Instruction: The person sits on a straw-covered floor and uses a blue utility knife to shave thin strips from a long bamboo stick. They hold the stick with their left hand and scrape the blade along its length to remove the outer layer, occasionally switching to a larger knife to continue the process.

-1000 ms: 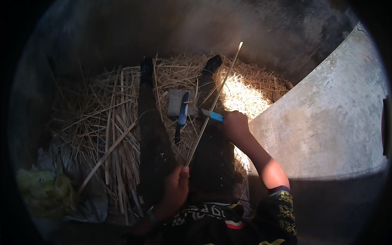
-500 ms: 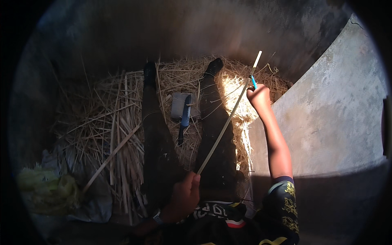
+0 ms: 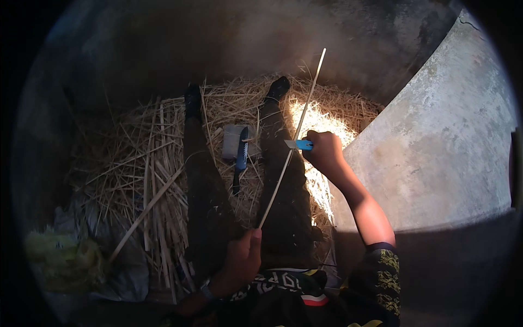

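My left hand, close to my body, is closed around the lower end of a long thin pale strip, probably split cane or bamboo. The strip slants up and away to the right over my right leg. My right hand is wrapped around a blue-handled cutter knife. Its short blade points left and lies across the strip about midway; whether it bites into it I cannot tell. Between my outstretched legs, a dark kitchen knife with a black handle rests against a grey block.
Straw-like shavings cover the floor around my legs. A pile of split strips lies to my left, near a yellow-green bundle on grey sheeting. A dark wall stands ahead, and a pale concrete surface rises at right.
My right hand with the cutter knife has come back toward me and left along the strip. The strip's far end has swung left; my left hand still grips the near end.
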### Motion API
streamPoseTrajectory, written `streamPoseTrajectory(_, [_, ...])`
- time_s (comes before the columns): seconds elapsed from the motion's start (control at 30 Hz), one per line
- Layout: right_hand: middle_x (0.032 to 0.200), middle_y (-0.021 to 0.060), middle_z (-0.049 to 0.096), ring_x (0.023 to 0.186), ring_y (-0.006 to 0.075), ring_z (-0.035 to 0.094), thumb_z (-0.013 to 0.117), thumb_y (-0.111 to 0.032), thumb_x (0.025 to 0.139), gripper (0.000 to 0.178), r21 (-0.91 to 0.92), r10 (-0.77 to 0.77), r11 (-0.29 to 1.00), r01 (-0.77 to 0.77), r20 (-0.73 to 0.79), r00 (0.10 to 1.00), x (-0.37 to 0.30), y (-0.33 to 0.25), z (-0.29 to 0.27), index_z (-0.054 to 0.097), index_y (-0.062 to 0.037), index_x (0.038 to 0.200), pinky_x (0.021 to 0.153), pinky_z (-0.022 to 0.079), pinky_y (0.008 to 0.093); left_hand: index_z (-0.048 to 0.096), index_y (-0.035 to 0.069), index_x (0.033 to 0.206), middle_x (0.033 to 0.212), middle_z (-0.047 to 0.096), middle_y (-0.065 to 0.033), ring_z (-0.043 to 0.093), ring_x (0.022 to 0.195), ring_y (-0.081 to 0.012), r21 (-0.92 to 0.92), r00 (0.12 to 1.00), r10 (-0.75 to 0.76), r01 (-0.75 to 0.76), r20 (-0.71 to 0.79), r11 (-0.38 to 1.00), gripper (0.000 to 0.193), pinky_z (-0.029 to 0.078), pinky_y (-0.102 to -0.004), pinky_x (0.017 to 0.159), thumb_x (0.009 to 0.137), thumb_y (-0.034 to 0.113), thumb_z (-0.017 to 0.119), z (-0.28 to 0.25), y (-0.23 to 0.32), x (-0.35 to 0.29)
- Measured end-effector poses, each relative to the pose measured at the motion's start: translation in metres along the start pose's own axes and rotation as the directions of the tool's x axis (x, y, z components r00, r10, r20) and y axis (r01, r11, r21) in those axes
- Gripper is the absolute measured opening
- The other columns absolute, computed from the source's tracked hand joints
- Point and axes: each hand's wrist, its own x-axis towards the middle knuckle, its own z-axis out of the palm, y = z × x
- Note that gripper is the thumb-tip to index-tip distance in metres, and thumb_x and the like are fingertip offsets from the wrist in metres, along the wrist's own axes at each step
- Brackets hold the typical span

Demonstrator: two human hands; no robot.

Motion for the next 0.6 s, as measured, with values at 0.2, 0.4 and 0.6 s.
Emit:
streamPoseTrajectory(0.2, [0.075, 0.0284, 0.066, 0.076, 0.0453, 0.069, 0.062, -0.020, 0.083, 0.023, -0.031, 0.395, 0.917, -0.398, -0.067, 0.916, 0.077, 0.025, -0.023, 0.068, 0.0007, 0.076, 0.068, 0.055, 0.0477, 0.057, -0.001, 0.089, 0.058, 0.047, -0.0104, 0.050, 0.056, -0.0201, 0.006, 0.999, -0.047, 0.047, -0.007, 0.999, 0.050, 0.040, -0.0387, 0.055, 0.110, 0.042, 0.041, -0.010, 0.009, -0.004])
streamPoseTrajectory(0.4, [0.084, 0.0275, 0.070, 0.082, 0.0404, 0.073, 0.071, -0.020, 0.080, 0.020, -0.194, 0.416, 0.892, -0.408, -0.004, 0.910, 0.082, 0.018, -0.005, 0.073, -0.0008, 0.078, 0.071, 0.059, 0.0452, 0.057, -0.002, 0.089, 0.061, 0.051, -0.0220, 0.060, 0.057, -0.0397, 0.130, 0.997, -0.021, 0.032, -0.080, 0.991, 0.045, 0.043, -0.0450, 0.057, 0.110, 0.035, 0.043, -0.020, -0.003, 0.005])
streamPoseTrajectory(0.6, [0.098, 0.0217, 0.075, 0.094, 0.0374, 0.074, 0.065, -0.023, 0.082, 0.027, 0.038, 0.659, 0.750, -0.660, -0.121, 0.742, 0.103, 0.088, 0.003, 0.076, -0.0011, 0.093, 0.082, 0.059, 0.0430, 0.056, -0.002, 0.089, 0.063, 0.052, -0.0226, 0.056, 0.057, -0.0406, 0.167, 0.986, -0.115, 0.135, -0.120, 0.977, 0.041, 0.041, -0.0445, 0.055, 0.110, 0.032, 0.044, -0.033, -0.007, -0.020])
